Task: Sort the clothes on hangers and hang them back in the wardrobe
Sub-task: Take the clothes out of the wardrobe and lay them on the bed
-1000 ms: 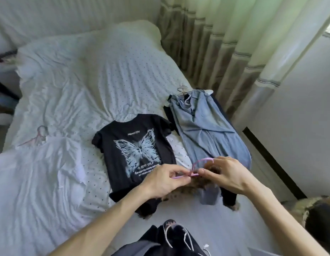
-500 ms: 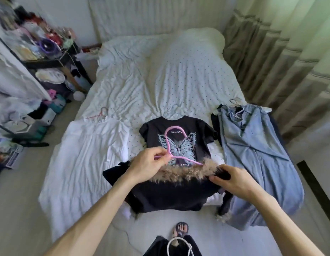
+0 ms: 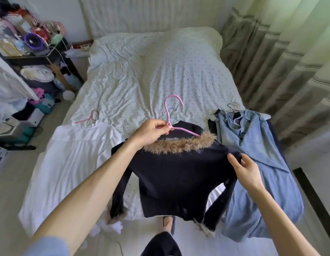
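The dark top (image 3: 179, 182) was held up in front of the person, over the near edge of the bed (image 3: 160, 71), with its back or front spread flat toward the camera and both long sleeves hanging down, their cuffs trimmed in the same tan fur as the fur collar (image 3: 179, 145). A pink hanger (image 3: 167, 115) stood upright above the neckline, its hook curving to the right and its right arm running down into the collar. The left hand (image 3: 153, 132) gripped the hanger at the base of the hook, fingers curled tight round the wire. The right hand (image 3: 247, 170) pinched the fabric at the top's right shoulder between thumb and fingers. Behind the top, a black T-shirt (image 3: 188, 127) with pale lettering lay flat on the dotted sheet, mostly covered. Just to the right lay a denim garment (image 3: 262, 163) on its own hanger, draping over the bed's edge. To the left a white garment (image 3: 77, 154) was spread out, with a second pink hanger (image 3: 88, 118) at its neck. Striped curtains (image 3: 280, 52) hung along the right side, and a cluttered shelf unit (image 3: 31, 52) stood at the far left.
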A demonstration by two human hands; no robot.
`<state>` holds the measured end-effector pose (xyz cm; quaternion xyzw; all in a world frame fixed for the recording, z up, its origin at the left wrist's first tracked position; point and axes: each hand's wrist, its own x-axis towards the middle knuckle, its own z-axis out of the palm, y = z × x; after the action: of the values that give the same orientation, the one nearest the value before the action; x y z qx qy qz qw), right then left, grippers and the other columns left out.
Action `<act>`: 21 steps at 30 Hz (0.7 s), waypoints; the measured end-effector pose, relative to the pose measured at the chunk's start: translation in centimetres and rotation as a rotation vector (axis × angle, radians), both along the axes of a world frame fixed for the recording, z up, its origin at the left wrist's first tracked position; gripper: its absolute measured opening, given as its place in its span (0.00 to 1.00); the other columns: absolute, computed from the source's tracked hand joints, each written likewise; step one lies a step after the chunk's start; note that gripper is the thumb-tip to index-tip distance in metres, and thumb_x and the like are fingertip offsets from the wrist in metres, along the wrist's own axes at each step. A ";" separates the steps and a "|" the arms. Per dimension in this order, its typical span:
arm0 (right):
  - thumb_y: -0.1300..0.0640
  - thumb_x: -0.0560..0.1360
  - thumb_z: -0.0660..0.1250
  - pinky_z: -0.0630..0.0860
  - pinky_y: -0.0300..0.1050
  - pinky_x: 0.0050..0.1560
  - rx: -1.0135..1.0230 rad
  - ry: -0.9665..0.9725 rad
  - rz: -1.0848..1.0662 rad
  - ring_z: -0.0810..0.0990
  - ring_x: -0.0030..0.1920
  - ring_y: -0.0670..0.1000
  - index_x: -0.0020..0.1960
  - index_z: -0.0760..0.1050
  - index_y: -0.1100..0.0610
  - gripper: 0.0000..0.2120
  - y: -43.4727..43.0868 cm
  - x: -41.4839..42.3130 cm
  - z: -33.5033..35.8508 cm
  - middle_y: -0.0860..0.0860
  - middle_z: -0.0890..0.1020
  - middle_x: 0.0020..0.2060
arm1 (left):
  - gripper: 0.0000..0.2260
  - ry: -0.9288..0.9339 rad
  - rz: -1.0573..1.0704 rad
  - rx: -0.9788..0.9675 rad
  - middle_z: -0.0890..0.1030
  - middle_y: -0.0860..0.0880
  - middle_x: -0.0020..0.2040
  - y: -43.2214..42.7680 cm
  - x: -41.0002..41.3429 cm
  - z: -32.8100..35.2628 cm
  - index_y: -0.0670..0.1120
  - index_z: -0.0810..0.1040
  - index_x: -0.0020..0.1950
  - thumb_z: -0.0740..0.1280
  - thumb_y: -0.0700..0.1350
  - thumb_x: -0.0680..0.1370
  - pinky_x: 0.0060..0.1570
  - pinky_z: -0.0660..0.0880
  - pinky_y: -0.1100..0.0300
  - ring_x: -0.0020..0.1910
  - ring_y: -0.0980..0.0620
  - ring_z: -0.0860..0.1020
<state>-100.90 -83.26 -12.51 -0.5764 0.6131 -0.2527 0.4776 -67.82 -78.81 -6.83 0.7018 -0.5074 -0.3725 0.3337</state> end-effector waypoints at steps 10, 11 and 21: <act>0.57 0.79 0.64 0.79 0.56 0.56 0.304 0.205 -0.084 0.83 0.48 0.56 0.50 0.77 0.56 0.04 -15.0 8.9 -11.5 0.54 0.84 0.46 | 0.11 -0.132 -0.085 0.213 0.82 0.51 0.48 -20.0 8.9 -11.3 0.49 0.82 0.51 0.65 0.53 0.82 0.47 0.72 0.56 0.49 0.50 0.79; 0.58 0.79 0.63 0.78 0.56 0.56 0.313 0.212 -0.105 0.82 0.49 0.56 0.49 0.77 0.53 0.04 -16.3 9.9 -12.1 0.53 0.84 0.46 | 0.11 -0.133 -0.086 0.229 0.82 0.51 0.48 -21.6 9.8 -12.5 0.48 0.82 0.51 0.65 0.53 0.82 0.46 0.71 0.56 0.49 0.50 0.79; 0.53 0.77 0.68 0.74 0.47 0.53 0.427 0.340 -0.072 0.82 0.52 0.53 0.63 0.73 0.50 0.15 -26.4 15.4 -20.4 0.49 0.83 0.55 | 0.12 -0.055 -0.030 0.335 0.83 0.49 0.53 -34.4 16.4 -25.6 0.50 0.83 0.60 0.65 0.53 0.82 0.41 0.70 0.64 0.51 0.50 0.79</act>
<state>-85.46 -109.63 -32.93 -0.4744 0.7439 -0.0343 0.4694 -51.47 -113.23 -32.43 0.7500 -0.4575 -0.4373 0.1922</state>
